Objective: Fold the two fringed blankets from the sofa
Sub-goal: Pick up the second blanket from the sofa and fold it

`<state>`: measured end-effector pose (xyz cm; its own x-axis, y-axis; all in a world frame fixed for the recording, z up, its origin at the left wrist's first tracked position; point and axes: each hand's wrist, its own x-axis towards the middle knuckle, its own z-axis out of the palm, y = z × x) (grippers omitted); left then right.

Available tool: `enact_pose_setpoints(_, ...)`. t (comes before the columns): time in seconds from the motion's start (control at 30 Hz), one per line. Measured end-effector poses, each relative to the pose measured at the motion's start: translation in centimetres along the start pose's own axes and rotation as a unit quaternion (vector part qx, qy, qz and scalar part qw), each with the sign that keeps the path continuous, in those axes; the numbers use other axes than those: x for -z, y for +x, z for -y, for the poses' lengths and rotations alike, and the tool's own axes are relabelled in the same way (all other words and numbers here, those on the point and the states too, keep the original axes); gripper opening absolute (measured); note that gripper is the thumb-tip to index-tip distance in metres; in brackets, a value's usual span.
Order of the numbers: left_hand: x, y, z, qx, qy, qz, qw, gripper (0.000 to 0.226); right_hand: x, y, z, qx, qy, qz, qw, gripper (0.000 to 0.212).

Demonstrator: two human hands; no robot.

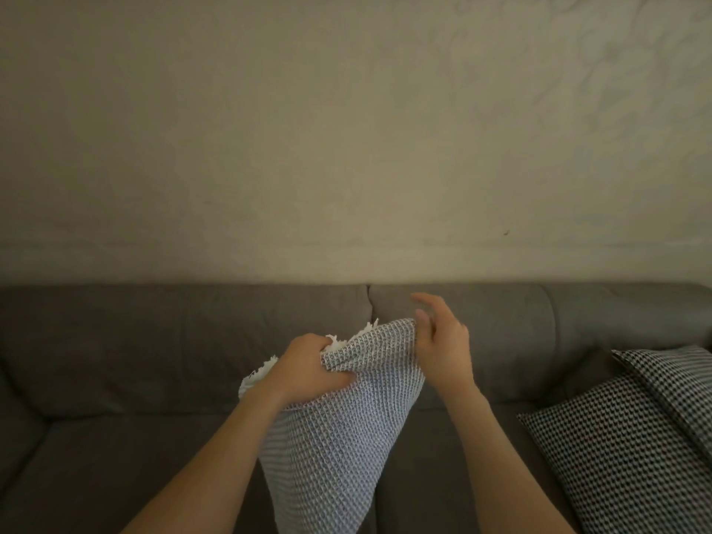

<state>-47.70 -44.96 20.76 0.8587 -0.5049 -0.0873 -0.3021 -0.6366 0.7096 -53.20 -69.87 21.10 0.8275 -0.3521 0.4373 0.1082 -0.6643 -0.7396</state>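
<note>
**Blanket held up over the sofa**

The person holds one blanket point(346, 437) in the air in front of the sofa point(135, 360), over the seam between two seat cushions. It is a pale, waffle-woven cloth that hangs down from the hands and runs out of the bottom of the view. The left hand point(308, 370) grips its bunched top edge, fingers curled over the cloth and thumb pressed into the front. White fringe point(339, 343) sticks up beside and behind this hand.

The right hand point(443, 344) is at the top right corner of the blanket and touches it. Its fingers point(424, 300) are loosely stretched out above the corner. Whether the thumb pinches the cloth cannot be told from here.

Two black-and-white patterned pillows point(616, 449) lie on the right end of the sofa, well apart from the blanket. A bare, pale wall point(346, 148) stands behind the backrest.
</note>
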Motion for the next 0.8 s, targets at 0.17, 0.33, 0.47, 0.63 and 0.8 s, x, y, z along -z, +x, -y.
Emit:
enact_pose_setpoints(0.17,0.1,-0.2,0.3,0.006,0.002,-0.037,0.999,0.033,1.1,-0.2,1.1,-0.256,0.42,0.133,0.86,0.043)
enact_pose_setpoints(0.33,0.0,-0.2,-0.5,-0.01,0.022,-0.036,0.999,0.032,0.7,-1.0,1.3,-0.248,0.426,0.187,0.85,0.05)
enact_pose_setpoints(0.47,-0.2,-0.4,-1.3,-0.026,0.026,-0.028,0.999,0.027,-0.6,-1.7,2.2,-0.236,0.322,0.139,0.906,0.05)
enact_pose_setpoints(0.63,-0.1,-0.8,-0.7,-0.017,0.034,-0.04,0.998,0.028,-0.8,-1.8,2.8,-0.22,0.236,0.077,0.943,0.04)
enact_pose_setpoints(0.8,-0.1,-1.1,-0.2,-0.009,0.03,-0.097,0.995,0.031,0.7,-1.0,1.4,-0.263,0.279,0.009,0.924,0.028)
